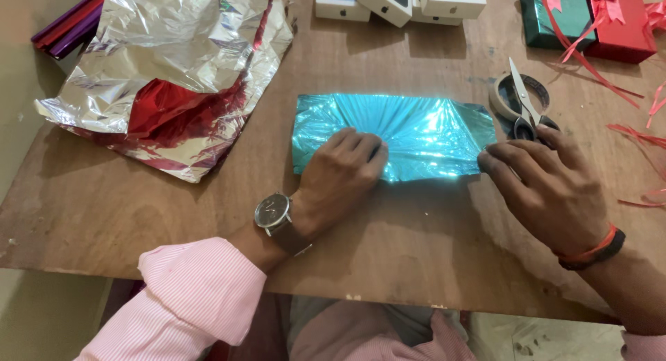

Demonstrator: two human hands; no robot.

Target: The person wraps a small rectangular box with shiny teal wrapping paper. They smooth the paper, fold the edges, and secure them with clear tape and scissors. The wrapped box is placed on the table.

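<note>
Bright light, probably from above; glare on the blue foil; soft shadows; sharp focus.

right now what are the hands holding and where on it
The left hand presses flat on the blue foil-wrapped package near its front middle; the right hand pinches its right end.

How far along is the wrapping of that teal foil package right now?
Done: the teal foil package is covered on top, creased to the middle. In hand: the left hand presses its near edge, the right hand pinches its right end. Left: no tape shows on it; tape roll and scissors lie unused.
</note>
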